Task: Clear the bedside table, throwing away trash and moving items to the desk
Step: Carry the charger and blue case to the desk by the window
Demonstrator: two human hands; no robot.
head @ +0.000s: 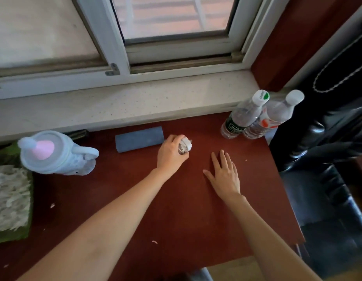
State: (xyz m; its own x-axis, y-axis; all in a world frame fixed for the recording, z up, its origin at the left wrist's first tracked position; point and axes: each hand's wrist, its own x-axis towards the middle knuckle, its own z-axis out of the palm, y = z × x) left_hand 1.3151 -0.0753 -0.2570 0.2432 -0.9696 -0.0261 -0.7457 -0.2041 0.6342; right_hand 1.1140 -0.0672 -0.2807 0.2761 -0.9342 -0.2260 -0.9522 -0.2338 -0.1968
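Note:
My left hand (171,153) is closed around a white charger plug with its coiled cable (185,146), low over the dark red tabletop (176,209). Just left of that hand lies a grey-blue cylindrical case (139,139) on its side. My right hand (224,173) rests flat on the tabletop with fingers spread, holding nothing. Two clear plastic water bottles stand at the back right corner, one with a green label (242,118) and one with an orange label (275,116). A pale blue cartoon-shaped drinking bottle (54,154) with a pink top lies at the left.
A stone windowsill (115,106) and a window run along the back edge. A green mat with white fringe (10,201) sits at the far left. A black leather chair (326,159) stands against the table's right side. Small white scraps (155,241) dot the surface.

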